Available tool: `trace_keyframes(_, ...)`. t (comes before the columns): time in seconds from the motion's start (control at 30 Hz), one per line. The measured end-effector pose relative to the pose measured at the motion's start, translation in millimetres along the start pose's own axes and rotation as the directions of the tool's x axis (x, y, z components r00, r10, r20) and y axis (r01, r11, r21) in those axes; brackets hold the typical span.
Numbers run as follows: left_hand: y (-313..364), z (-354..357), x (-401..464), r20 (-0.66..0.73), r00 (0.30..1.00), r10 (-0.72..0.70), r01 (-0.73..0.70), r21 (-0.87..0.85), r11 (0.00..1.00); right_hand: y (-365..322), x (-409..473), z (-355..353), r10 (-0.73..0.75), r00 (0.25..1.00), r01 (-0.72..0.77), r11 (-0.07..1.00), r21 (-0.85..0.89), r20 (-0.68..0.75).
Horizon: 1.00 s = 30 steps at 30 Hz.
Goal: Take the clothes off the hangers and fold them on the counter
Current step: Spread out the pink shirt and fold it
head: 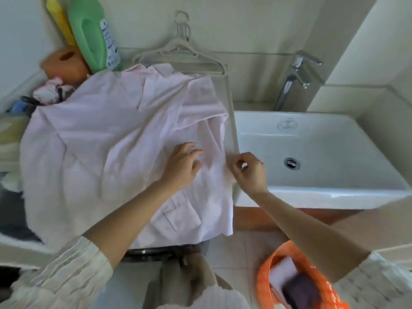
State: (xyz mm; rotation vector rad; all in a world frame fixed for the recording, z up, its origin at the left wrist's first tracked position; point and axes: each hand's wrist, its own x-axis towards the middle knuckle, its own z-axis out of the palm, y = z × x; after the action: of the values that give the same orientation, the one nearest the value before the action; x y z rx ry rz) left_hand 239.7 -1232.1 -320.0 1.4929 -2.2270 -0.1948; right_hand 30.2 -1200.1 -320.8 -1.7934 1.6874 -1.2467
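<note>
A pale pink shirt (107,139) lies spread over the counter, collar toward the wall, its hem hanging over the front edge. My left hand (181,165) rests on the shirt's right part, fingers bent into the cloth. My right hand (248,171) pinches the shirt's right edge beside the sink. Two or more grey hangers (181,55) lean against the wall behind the collar, empty of clothes.
A white sink (316,152) with a chrome tap (294,76) sits to the right. A green bottle (93,34), a yellow bottle (59,18) and an orange object (63,62) stand back left. An orange basket (296,279) sits on the floor lower right.
</note>
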Motion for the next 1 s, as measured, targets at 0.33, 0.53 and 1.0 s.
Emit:
trace_keyframes(0.33, 43, 44, -164, -0.052, 0.986, -0.16, 0.163, 0.071, 0.984, 3, -92, 9, 0.486, 0.752, -0.492, 0.864, -0.111, 0.445)
trace_keyframes(0.53, 78, 67, -182, 0.108, 0.95, -0.292, 0.245, 0.321, 0.915, -5, -124, -15, 0.443, 0.724, -0.623, 0.749, 0.227, 0.529)
trace_keyframes(1.0, 94, -9, -182, -0.232, 0.896, -0.379, 0.331, -0.224, 0.917, -37, -170, 14, 0.244, 0.939, -0.24, 0.97, -0.045, 0.243)
